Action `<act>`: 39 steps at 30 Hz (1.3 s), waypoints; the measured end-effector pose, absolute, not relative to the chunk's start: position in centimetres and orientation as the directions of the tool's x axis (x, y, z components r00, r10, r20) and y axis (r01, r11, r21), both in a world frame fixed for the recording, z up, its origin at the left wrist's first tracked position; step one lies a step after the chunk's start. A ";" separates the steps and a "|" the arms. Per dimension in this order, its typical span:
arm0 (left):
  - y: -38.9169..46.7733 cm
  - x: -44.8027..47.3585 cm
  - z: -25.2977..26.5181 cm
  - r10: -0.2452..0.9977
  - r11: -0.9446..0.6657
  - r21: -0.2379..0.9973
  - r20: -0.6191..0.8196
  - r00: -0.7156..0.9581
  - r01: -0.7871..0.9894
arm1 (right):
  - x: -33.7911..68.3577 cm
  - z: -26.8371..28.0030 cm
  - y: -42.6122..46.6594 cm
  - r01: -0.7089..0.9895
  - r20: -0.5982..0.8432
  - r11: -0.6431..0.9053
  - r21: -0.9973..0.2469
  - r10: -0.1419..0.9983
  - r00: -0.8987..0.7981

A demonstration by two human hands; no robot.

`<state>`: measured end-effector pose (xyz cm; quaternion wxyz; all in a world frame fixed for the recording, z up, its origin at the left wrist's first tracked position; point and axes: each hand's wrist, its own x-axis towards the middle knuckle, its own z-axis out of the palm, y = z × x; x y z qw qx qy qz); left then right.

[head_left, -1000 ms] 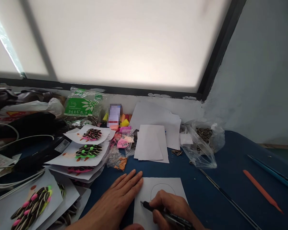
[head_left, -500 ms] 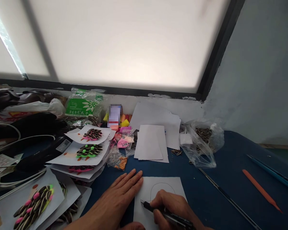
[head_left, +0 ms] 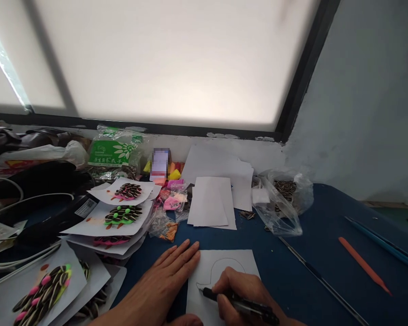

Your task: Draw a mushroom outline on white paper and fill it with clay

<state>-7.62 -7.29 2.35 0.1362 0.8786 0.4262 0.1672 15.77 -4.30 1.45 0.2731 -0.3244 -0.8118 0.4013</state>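
In my right hand is a black pen, its tip touching a small white sheet of paper in front of me. A thin line on the sheet curves over in an arch and runs out to a small point at the left, where the pen tip rests. My left hand lies flat, fingers stretched out, along the sheet's left edge. Left of it are stacked cards with hedgehog shapes made of sunflower seeds and coloured clay, the nearest card with pink dots.
Blank paper sheets lie behind the drawing. A clear bag of seeds sits at back right, near a metal rod and an orange clay tool. A green seed packet, clay packets and white cables are at left.
The pen tip has moved slightly down, and the drawn line now shows a small point at the left. My left hand has stayed flat. The whole view has shifted a little.
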 end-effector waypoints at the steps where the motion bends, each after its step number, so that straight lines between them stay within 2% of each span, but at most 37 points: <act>1: -7.4 -7.6 2.3 0.795 -0.598 0.381 0.176 0.580 0.705 | 15.8 1.5 -4.3 0.314 0.176 0.461 -0.830 0.749 -0.638; 13: -6.9 -7.6 2.0 0.802 -0.587 0.381 0.160 0.575 0.714 | 16.1 2.0 -4.4 0.336 0.208 0.503 -0.796 0.749 -0.629; 21: -7.2 -7.6 1.9 0.802 -0.589 0.363 0.156 0.576 0.722 | 16.6 1.4 -4.5 0.327 0.171 0.433 -0.840 0.782 -0.599; 25: -7.1 -7.4 2.1 0.811 -0.574 0.345 0.117 0.573 0.742 | 16.8 1.4 -4.4 0.337 0.139 0.397 -0.854 0.798 -0.586; 29: -6.8 -7.3 2.3 0.810 -0.573 0.316 0.072 0.583 0.757 | 17.0 1.5 -4.6 0.331 0.177 0.426 -0.842 0.797 -0.577; 39: -7.0 -7.3 1.9 0.803 -0.591 0.291 0.123 0.583 0.753 | 17.8 1.0 -4.3 0.319 0.143 0.373 -0.871 0.814 -0.563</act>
